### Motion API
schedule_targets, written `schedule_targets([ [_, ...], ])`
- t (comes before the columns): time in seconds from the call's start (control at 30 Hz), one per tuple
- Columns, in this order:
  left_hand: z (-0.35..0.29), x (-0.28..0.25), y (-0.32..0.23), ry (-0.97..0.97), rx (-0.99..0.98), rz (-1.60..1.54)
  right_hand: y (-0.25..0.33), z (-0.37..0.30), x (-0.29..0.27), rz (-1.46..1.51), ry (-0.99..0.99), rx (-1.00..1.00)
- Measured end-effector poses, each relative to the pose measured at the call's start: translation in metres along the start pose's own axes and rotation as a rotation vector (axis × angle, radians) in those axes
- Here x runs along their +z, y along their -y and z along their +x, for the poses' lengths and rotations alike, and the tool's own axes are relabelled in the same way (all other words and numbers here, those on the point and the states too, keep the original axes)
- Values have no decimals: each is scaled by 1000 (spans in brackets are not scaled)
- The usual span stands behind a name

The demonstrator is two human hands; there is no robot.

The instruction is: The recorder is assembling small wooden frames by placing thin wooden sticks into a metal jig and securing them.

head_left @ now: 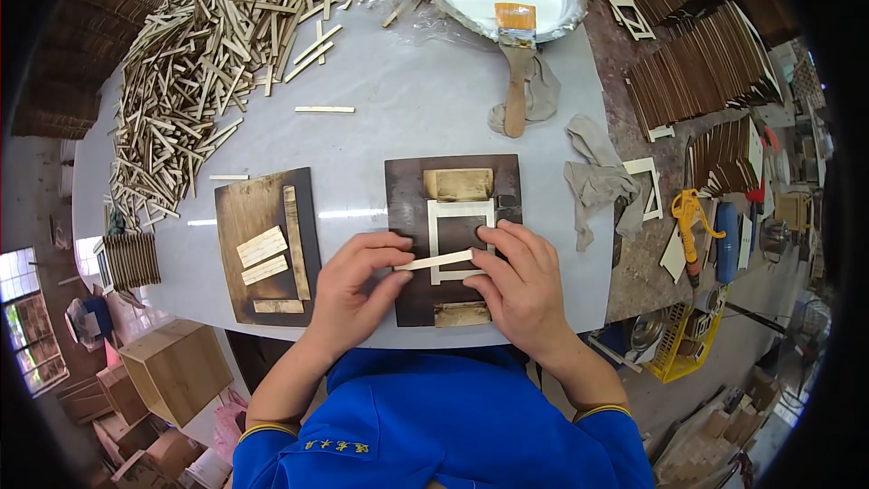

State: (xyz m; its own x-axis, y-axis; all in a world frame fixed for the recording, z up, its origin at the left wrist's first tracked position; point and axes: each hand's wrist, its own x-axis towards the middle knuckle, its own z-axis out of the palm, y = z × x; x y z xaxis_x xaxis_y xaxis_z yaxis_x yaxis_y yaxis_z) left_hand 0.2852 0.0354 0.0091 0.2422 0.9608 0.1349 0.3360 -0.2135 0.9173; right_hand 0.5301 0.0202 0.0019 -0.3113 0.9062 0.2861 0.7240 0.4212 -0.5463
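A short, pale wooden strip [436, 261] is held level between my two hands. My left hand [355, 282] pinches its left end with thumb and fingertips. My right hand [523, 273] grips the other end the same way. Under the strip, a small pale wooden frame [433, 228] lies on a dark board [407, 188] with scorched-looking wood blocks [459, 184] at its top and bottom. To the left of my left hand lies a second board [253, 208], brown and stained, with pale wooden pieces [262, 246] on it.
A big heap of wooden strips [199, 63] covers the table's far left. Beyond the board, a wooden-handled brush [515, 95] rests on a basin of white liquid [552, 4]. At right are grey rags [602, 172], stacked frames [701, 63] and a yellow air gun [690, 217].
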Motion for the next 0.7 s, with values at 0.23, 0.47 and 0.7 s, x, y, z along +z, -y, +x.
schedule_targets([
  [0.23,9,22,0,-1,-113,-179,-1,7,-7,45,24,18],
  [0.47,15,22,-4,-18,-155,-166,-3,9,-7,51,52,8],
  [0.7,30,9,-8,101,-123,39,-6,5,-2,27,2,6],
])
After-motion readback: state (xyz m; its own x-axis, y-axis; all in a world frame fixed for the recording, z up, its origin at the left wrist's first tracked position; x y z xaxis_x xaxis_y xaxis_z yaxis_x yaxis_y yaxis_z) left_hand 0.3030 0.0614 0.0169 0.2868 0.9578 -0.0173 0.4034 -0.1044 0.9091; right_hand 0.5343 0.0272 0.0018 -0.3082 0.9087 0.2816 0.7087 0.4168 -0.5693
